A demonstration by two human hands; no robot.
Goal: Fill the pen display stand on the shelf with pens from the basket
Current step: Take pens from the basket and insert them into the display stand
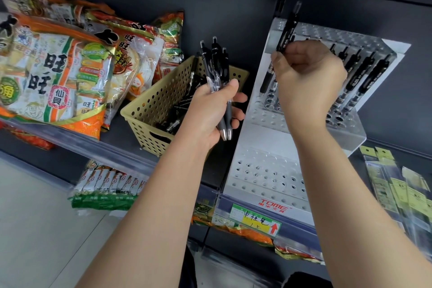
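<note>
A clear acrylic pen display stand (pixel 264 170) with rows of holes sits on the dark shelf at the right. Several black pens (pixel 364 75) stand in its upper tier. My right hand (pixel 306 82) pinches one black pen (pixel 286 33) upright over the stand's upper left part. My left hand (pixel 210 110) grips a bundle of three black pens (pixel 216 70), tips down, just left of the stand. Behind that hand stands a beige perforated basket (pixel 152 105) with more black pens (pixel 174 121) inside.
Large snack bags (pixel 53 72) fill the shelf left of the basket. Packaged items (pixel 397 189) lie on the shelf right of the stand. A price label (pixel 256 218) hangs on the shelf edge. More snack packs (pixel 105 189) sit on the shelf below.
</note>
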